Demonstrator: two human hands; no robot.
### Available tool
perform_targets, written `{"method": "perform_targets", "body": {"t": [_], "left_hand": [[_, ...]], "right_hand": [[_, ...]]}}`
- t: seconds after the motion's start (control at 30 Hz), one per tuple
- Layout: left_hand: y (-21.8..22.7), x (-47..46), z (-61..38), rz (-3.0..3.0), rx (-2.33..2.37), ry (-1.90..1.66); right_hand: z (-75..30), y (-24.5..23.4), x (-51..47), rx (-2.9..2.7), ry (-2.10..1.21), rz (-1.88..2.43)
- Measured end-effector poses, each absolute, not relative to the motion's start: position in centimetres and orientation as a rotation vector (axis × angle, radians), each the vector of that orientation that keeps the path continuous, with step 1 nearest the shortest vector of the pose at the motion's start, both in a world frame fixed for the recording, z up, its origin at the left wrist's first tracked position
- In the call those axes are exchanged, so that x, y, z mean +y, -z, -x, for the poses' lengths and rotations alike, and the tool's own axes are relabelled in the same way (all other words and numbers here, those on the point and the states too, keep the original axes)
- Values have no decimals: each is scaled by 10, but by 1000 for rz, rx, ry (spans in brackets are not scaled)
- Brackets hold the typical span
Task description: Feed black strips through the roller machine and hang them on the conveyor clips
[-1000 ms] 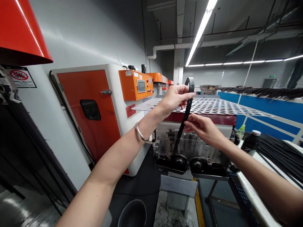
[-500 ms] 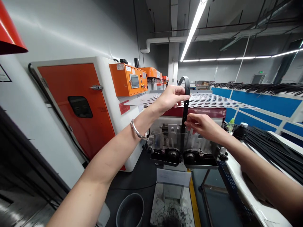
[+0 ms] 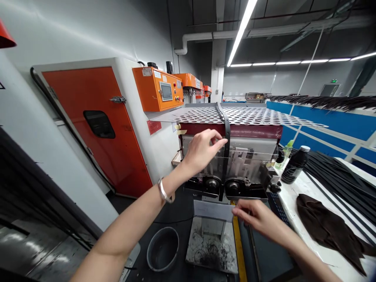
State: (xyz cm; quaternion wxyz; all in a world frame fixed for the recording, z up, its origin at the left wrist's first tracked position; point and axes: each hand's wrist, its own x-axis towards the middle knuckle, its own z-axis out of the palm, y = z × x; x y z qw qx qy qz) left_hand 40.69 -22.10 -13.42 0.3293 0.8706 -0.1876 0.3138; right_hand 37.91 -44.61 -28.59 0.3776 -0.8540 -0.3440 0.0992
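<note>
A long black belt strap (image 3: 226, 150) lies over the perforated sheet at its upper end and hangs down the front of a small machine (image 3: 212, 184). Its lower part passes between the machine's two dark wheels. My left hand (image 3: 202, 149), with a silver bangle on the wrist, has its thumb and fingers pinched at the strap's left edge. Below the machine and to its right, my right hand (image 3: 254, 215) is closed with the fingertips together, apart from the strap. Nothing shows in its fingers.
The white perforated sheet (image 3: 252, 115) tops the machine. On the right-hand table are a black bottle (image 3: 295, 164), a dark cloth (image 3: 326, 223) and many black straps (image 3: 340, 180). A grey bucket (image 3: 163, 249) stands on the floor. An orange-doored cabinet (image 3: 96, 129) is at left.
The strap's raised loop has dropped onto the perforated sheet. My left hand has moved lower along the strap. My right hand has left the strap and moved down below the machine.
</note>
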Motion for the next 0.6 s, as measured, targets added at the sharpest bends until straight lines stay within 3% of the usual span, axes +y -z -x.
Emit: {"method": "perform_targets", "body": {"t": [0.13,0.23,0.43,0.6], "left_hand": [[203,-213,-341,-2066,-215,-618],[281,-215,-299,-1936,54,-318],[428,-224,-242,-1752,372,53],[460,-225,-222,-1745,428,93]], "right_hand": [[-399,378,-437,-651,-250,2096],[-417,417,-423,-460,-193,1964],[-432,431,-402,-376,-189,1964],[-433,437,-399,-437,-203,1978]]}}
